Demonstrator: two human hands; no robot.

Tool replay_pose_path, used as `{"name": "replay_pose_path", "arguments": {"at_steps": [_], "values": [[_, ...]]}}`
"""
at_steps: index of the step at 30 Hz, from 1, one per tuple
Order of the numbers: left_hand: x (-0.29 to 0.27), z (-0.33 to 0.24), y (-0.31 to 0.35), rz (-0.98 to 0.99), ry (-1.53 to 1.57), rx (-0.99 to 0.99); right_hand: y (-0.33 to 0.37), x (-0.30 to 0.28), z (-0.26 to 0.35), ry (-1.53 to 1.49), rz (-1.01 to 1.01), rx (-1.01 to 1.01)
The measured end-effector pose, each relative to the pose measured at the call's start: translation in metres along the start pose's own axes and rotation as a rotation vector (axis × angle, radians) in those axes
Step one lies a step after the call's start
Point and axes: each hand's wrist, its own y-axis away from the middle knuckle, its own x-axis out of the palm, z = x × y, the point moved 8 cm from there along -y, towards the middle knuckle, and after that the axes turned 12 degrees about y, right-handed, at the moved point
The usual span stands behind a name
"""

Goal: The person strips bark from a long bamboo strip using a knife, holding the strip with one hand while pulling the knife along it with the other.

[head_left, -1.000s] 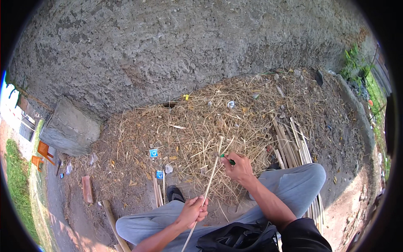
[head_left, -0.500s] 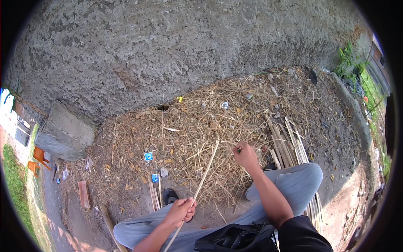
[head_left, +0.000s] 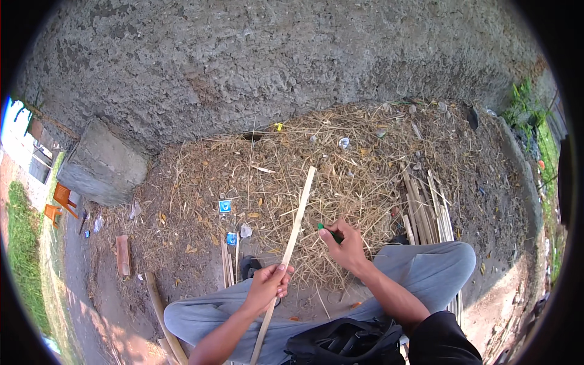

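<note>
A long, flat, pale strip of wood or bamboo (head_left: 299, 216) slants up and away from my lap. Around its lower part my left hand (head_left: 267, 288) is closed, thumb on top. To the right of the strip, apart from it, my right hand (head_left: 345, 248) is closed round a small green-handled tool (head_left: 321, 227); whether it has a blade I cannot make out. Beneath both hands, thin pale shavings (head_left: 322, 258) litter the ground between my bent legs.
By my right knee lies a bundle of similar strips (head_left: 427, 210). A rough grey wall (head_left: 274, 67) rises ahead, with a concrete block (head_left: 106, 164) at left. A reddish brick (head_left: 123, 255), a pole (head_left: 163, 313) and two blue packets (head_left: 225, 206) lie on the left side.
The strip has turned so its broad face shows, and its far end reaches higher in view. My right hand has come down and left, and the green handle shows more.
</note>
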Motion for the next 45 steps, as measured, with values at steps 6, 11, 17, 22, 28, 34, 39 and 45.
{"name": "replay_pose_path", "arguments": {"at_steps": [6,11,17,22,28,34,39,45], "values": [[0.010,-0.002,0.009,-0.015,-0.178,-0.063,0.020,0.015,0.023,-0.020,0.128,-0.115],[-0.001,0.012,0.003,-0.014,-0.127,-0.100,0.033,0.022,0.044,0.076,0.220,-0.231],[0.004,0.011,-0.001,0.029,-0.060,-0.025,0.043,0.027,0.052,0.129,0.245,-0.313],[0.000,0.011,-0.004,-0.004,0.002,-0.042,0.046,0.027,0.058,0.177,0.233,-0.366],[0.006,0.015,-0.002,0.001,0.119,-0.130,0.046,0.028,0.054,0.193,0.237,-0.370],[0.015,0.023,0.001,0.125,0.320,-0.250,0.049,0.024,0.063,0.208,0.182,-0.436],[0.020,0.028,0.002,0.217,0.435,-0.346,0.045,0.019,0.063,0.177,0.115,-0.474],[0.028,0.039,0.013,0.228,0.383,-0.410,0.009,-0.002,0.034,0.255,-0.023,-0.325]]}}
